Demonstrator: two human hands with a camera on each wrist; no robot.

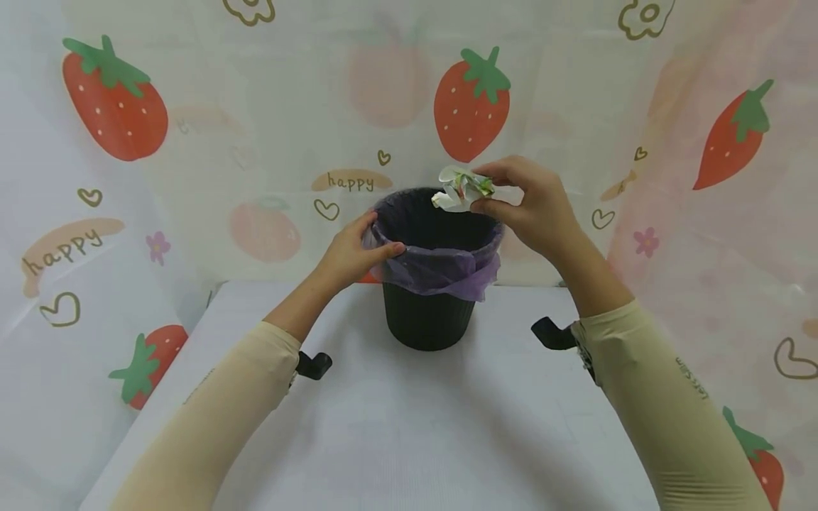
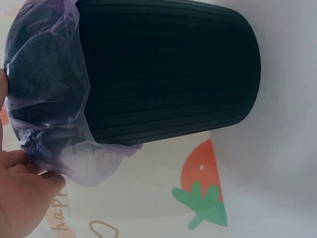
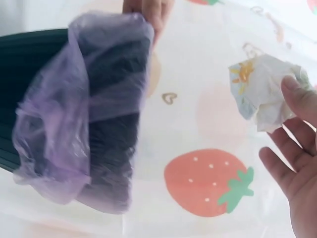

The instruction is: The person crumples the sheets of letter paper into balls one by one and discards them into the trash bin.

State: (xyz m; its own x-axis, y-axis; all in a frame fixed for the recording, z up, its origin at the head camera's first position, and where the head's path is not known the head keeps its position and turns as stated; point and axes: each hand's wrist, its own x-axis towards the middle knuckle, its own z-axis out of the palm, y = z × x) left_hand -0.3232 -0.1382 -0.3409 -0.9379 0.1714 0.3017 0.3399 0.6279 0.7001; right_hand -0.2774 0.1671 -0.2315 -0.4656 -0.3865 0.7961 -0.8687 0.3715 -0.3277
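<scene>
A dark ribbed trash bin (image 1: 429,319) stands upright on the white table, lined with a thin purple plastic bag (image 1: 441,273) folded over its rim. My left hand (image 1: 348,255) holds the rim at its left side, thumb on the near edge over the bag. Above the bin's mouth, my right hand (image 1: 527,202) pinches a crumpled piece of printed white paper (image 1: 461,190) between thumb and fingers. In the right wrist view the crumpled paper (image 3: 267,91) shows a yellow-orange print and sits apart from the bag. Inside the bin it is dark.
The white tabletop (image 1: 409,426) spreads in front of the bin. A backdrop cloth (image 1: 287,106) printed with strawberries and hearts hangs behind and at both sides. A black camera mount (image 1: 554,333) sticks out from the right sleeve, another mount (image 1: 314,365) from the left.
</scene>
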